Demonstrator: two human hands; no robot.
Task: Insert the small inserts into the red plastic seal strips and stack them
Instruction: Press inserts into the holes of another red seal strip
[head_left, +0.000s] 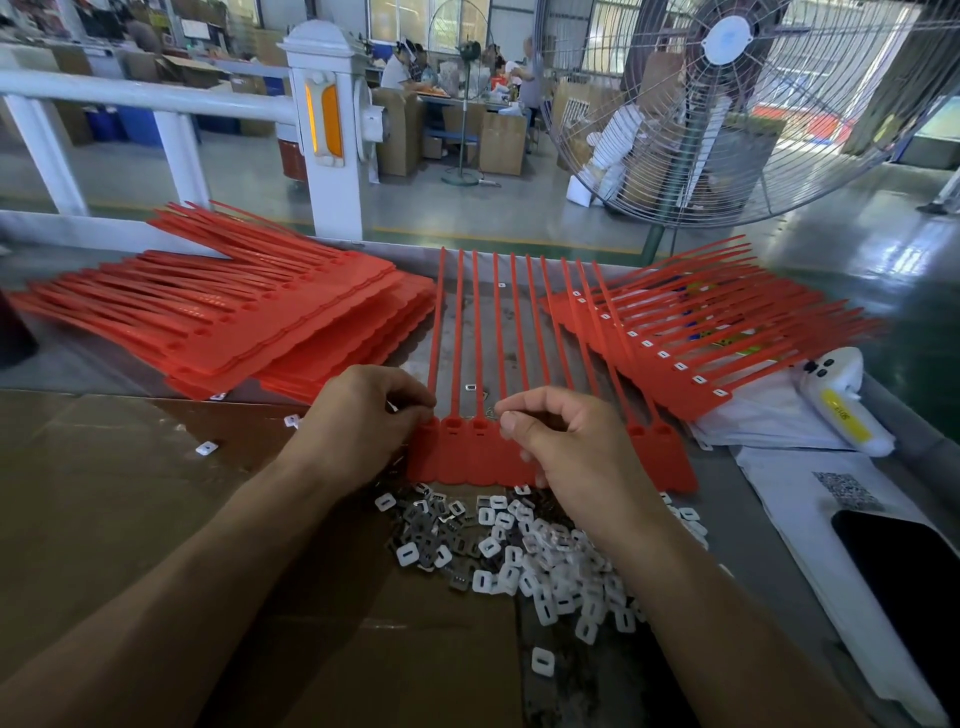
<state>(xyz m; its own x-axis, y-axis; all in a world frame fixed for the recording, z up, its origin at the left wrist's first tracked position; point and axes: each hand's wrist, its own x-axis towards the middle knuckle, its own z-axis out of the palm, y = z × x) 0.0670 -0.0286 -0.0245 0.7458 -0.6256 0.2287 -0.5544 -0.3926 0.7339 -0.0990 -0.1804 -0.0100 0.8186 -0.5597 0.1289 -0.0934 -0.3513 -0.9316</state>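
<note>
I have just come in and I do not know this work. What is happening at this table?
A person is fitting small inserts into a red seal strip lying in front of them. The left hand pinches at the strip's leftmost socket; the right hand is curled over its middle. Whether it holds an insert cannot be seen. The left pile shows empty holes; the right pile already has white inserts. Loose inserts lie between the arms.
</note>
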